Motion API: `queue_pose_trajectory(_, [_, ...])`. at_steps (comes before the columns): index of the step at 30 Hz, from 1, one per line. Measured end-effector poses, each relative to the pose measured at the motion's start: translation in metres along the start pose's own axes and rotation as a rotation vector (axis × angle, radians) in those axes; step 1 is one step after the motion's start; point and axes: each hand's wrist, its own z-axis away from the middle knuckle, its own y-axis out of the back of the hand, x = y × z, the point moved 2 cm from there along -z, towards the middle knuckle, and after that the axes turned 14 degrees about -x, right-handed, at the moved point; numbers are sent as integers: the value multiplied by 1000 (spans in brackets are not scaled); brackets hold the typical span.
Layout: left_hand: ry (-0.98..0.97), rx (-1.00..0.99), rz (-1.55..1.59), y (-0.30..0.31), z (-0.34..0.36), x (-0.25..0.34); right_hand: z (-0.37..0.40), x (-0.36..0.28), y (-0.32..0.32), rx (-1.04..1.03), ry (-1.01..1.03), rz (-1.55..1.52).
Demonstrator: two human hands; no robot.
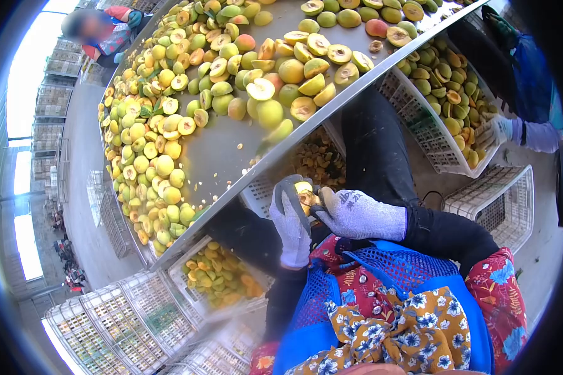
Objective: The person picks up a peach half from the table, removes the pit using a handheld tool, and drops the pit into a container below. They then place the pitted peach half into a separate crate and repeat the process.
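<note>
Both my hands wear pale gloves with dark grey fingers and meet over my lap, beside the metal table edge. My left hand (291, 219) is closed around a cut yellow fruit (306, 197), its pale flesh facing up. My right hand (356, 212) has its fingers pinched together at the right side of the same fruit; whether a small tool is between them is hidden. Halved and whole yellow-green fruits (270, 114) lie across the metal table (216, 147) above my hands. Below the table edge, fruit pieces (319, 164) sit in a crate.
A white crate of fruit (444, 106) stands at the right, with a co-worker's gloved hand (494, 130) in it. An empty crate (494, 206) lies below it. At lower left are a fruit crate (222, 272) and white crates (128, 319). Another person (109, 31) stands beyond the table.
</note>
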Motion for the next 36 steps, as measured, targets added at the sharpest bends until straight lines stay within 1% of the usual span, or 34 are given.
queue_pose_trajectory(2, [3, 31, -53, -3, 2, 2, -16, 21, -25, 71, 129, -40])
queue_pose_trajectory(3, [-1, 44, -80, -5, 1, 4, -19, 14, -21, 111, 195, -58])
queue_pose_trajectory(6, [-94, 49, -92, -9, 5, 8, -4, -2, -9, -3, 118, -494])
queue_pose_trajectory(9, [-161, 38, -111, -9, 9, 4, -19, 15, -24, -108, 231, -724])
queue_pose_trajectory(10, [-157, 35, -127, -7, 9, 1, -22, 20, -27, -177, 223, -755])
queue_pose_trajectory(13, [-149, 14, -158, -4, 12, -4, -18, 19, -27, -181, 159, -787])
queue_pose_trajectory(15, [-151, -14, -158, -7, 14, 1, -4, 7, -16, -339, 236, -1039])
queue_pose_trajectory(17, [-119, -70, -77, -9, 16, 5, 5, 0, -13, -422, 240, -1282])
queue_pose_trajectory(19, [-91, -118, -36, -9, 14, 6, 10, -2, -15, -419, 173, -1512])
queue_pose_trajectory(20, [-79, -134, -32, -10, 11, 5, 7, 2, -20, -465, 130, -1674])
queue_pose_trajectory(21, [-69, -151, -27, -11, 8, 4, 1, 8, -25, -688, 183, -1860])
queue_pose_trajectory(22, [-32, -189, 126, -11, 8, 4, -6, 14, -30, -920, 236, -2040])
queue_pose_trajectory(23, [-47, -221, 89, -10, 11, 5, -7, 19, -35, -1163, 289, -2217])
queue_pose_trajectory(24, [-68, -252, 50, -10, 10, 7, -3, 18, -31, -1118, 259, -2216])
queue_pose_trajectory(25, [-95, -281, 11, -9, 8, 10, -4, 19, -31, -1120, 248, -2209])
queue_pose_trajectory(27, [-163, -277, -265, -8, 9, 17, -6, 20, -33, -1121, 238, -2200])
queue_pose_trajectory(28, [-161, -258, -268, -8, 9, 15, -6, 19, -34, -1102, 229, -2208])
queue_pose_trajectory(30, [-155, -258, -167, -6, 9, 8, -4, 16, -35, -1058, 218, -2228])
queue_pose_trajectory(32, [-154, -279, 48, -5, 8, 0, -4, 15, -34, -1153, 277, -2282])
queue_pose_trajectory(33, [-160, -236, -22, -9, 10, 6, -3, 14, -35, -1202, 307, -2310])
queue_pose_trajectory(35, [-180, -155, -166, -19, 12, 25, -5, 11, -34, -1107, 323, -2242])
queue_pose_trajectory(36, [-125, -135, 31, -19, 11, 21, -5, 10, -34, -1060, 331, -2207])
